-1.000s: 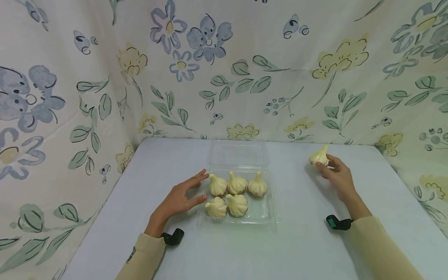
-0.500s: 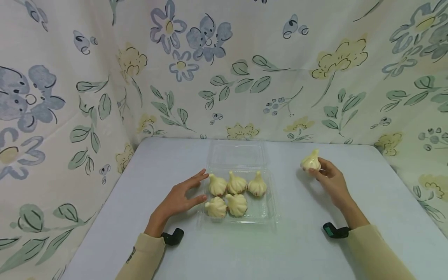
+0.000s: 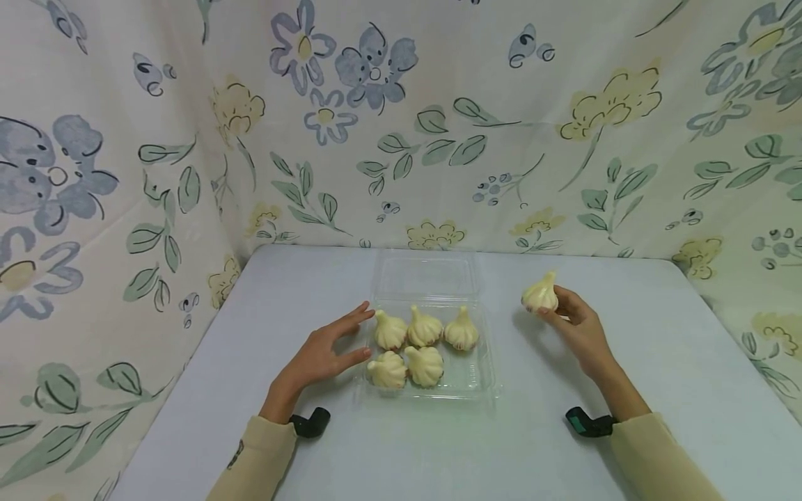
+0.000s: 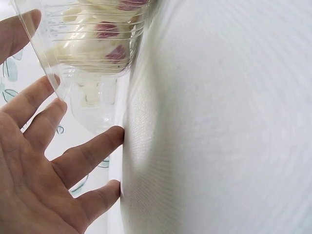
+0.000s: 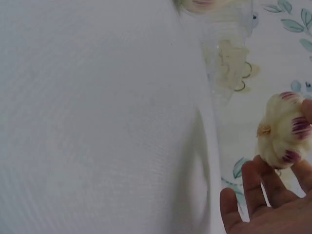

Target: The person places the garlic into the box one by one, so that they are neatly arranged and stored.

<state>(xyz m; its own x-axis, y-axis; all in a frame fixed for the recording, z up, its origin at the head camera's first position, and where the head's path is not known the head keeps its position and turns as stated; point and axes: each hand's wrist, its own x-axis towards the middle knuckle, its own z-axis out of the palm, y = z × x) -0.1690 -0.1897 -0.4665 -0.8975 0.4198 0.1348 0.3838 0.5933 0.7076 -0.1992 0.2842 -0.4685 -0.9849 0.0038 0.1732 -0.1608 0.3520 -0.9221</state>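
In the head view, my right hand (image 3: 581, 332) pinches a garlic bulb (image 3: 540, 293) between thumb and fingertips, above the table to the right of the box. The right wrist view shows purple streaks on this garlic bulb (image 5: 285, 129). A clear plastic box (image 3: 466, 379) stands in the middle, holding several garlic bulbs: three in the back row, two in the front row. Its front right spot shows bare plastic. My left hand (image 3: 324, 353) is at the box's left side, fingers spread and extended. In the left wrist view, some fingertips (image 4: 57, 105) touch the box's rim.
The box's clear lid (image 3: 426, 275) lies folded back behind it on the white table (image 3: 301, 278). A flowered cloth (image 3: 401, 139) hangs behind the table and at both sides. A small black device (image 3: 311, 423) is worn on each wrist.
My right hand has carried the garlic bulb leftward and slightly nearer, toward the box. The left hand and the bulbs in the box have stayed in place.
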